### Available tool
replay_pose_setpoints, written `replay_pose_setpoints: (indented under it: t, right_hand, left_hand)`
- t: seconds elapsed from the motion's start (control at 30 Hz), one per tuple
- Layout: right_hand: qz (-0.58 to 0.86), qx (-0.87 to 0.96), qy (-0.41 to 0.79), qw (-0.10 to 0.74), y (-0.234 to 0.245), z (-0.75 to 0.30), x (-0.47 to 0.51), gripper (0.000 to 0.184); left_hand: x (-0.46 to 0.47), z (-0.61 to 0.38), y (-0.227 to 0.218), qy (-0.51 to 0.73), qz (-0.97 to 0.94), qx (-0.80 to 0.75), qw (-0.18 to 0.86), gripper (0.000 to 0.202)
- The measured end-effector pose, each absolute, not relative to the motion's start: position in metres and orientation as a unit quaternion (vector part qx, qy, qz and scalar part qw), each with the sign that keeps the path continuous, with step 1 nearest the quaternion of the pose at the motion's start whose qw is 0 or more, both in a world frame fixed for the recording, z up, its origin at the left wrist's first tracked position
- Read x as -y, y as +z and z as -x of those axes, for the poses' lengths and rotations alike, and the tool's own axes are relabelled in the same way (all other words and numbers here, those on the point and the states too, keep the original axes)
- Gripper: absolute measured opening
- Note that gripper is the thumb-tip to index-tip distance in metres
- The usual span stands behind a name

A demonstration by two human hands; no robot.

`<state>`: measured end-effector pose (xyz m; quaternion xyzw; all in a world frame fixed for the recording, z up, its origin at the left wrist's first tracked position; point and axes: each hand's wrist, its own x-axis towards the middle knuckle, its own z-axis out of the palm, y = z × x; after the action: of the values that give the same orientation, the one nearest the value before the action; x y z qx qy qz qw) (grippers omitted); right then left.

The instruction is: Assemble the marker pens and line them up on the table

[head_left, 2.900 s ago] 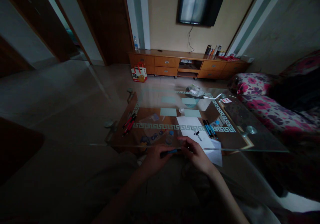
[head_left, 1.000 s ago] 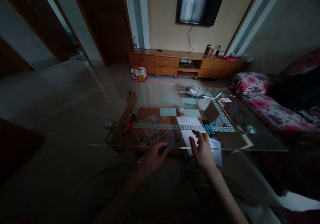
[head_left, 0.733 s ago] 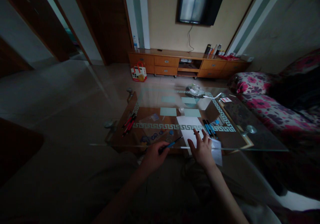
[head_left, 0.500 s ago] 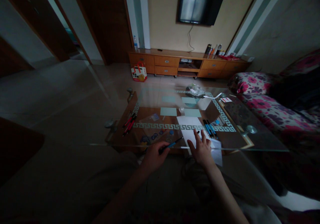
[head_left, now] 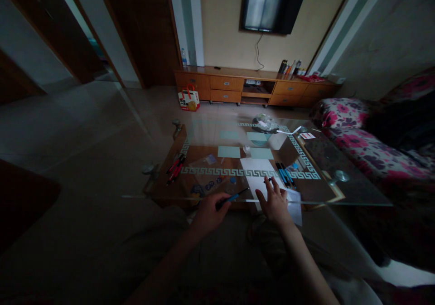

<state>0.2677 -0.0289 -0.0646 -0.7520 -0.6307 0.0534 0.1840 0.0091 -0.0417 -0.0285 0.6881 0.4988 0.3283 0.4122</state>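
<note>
My left hand [head_left: 211,210] is closed round a blue pen [head_left: 233,197] whose dark tip points up and to the right, at the near edge of the glass table [head_left: 343,191]. My right hand [head_left: 276,202] lies on a white sheet of paper [head_left: 258,169] with its fingers stretched out and apart. A small dark pen cap [head_left: 267,180] lies on the paper just past the fingertips. A row of blue and black pens [head_left: 284,175] lies right of the sheet.
Red and black pens [head_left: 176,167] lie at the table's left end. Pale green cards [head_left: 229,152], a plastic bag [head_left: 265,123] and a small white box [head_left: 277,141] sit farther back. A flowered sofa [head_left: 360,142] stands to the right, a wooden TV cabinet [head_left: 254,86] beyond.
Earlier both hands held the pen together at the table edge. The right hand let go, reached onto the paper and flattened there; the left hand kept the pen, now tilted up.
</note>
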Motion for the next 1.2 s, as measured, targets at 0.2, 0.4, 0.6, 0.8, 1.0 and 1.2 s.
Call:
replay_pose_setpoints:
  t: [0.2, 0.4, 0.6, 0.8, 1.0, 1.2]
  right_hand:
    - [0.736, 0.642, 0.032, 0.213, -0.062, -0.268, 0.029, 0.063]
    - [0.701, 0.640, -0.001, 0.313, -0.046, -0.267, 0.025, 0.053]
    - [0.656, 0.594, 0.082, 0.459, -0.029, -0.266, 0.025, 0.034]
    - [0.619, 0.525, 0.219, 0.542, -0.022, -0.260, 0.026, 0.026]
    - [0.545, 0.460, 0.367, 0.597, -0.023, -0.255, 0.021, 0.042]
    - [0.535, 0.443, 0.408, 0.593, -0.024, -0.254, 0.022, 0.029]
  left_hand:
    - [0.042, -0.009, -0.029, 0.338, -0.684, -0.504, 0.406, 0.023]
    - [0.042, -0.009, -0.026, 0.344, -0.687, -0.502, 0.398, 0.022]
    - [0.041, -0.009, -0.029, 0.347, -0.684, -0.500, 0.403, 0.022]
    - [0.041, -0.008, -0.030, 0.342, -0.684, -0.505, 0.401, 0.023]
    - [0.041, -0.008, -0.029, 0.345, -0.682, -0.505, 0.401, 0.024]
    - [0.042, -0.009, -0.028, 0.351, -0.680, -0.502, 0.403, 0.023]
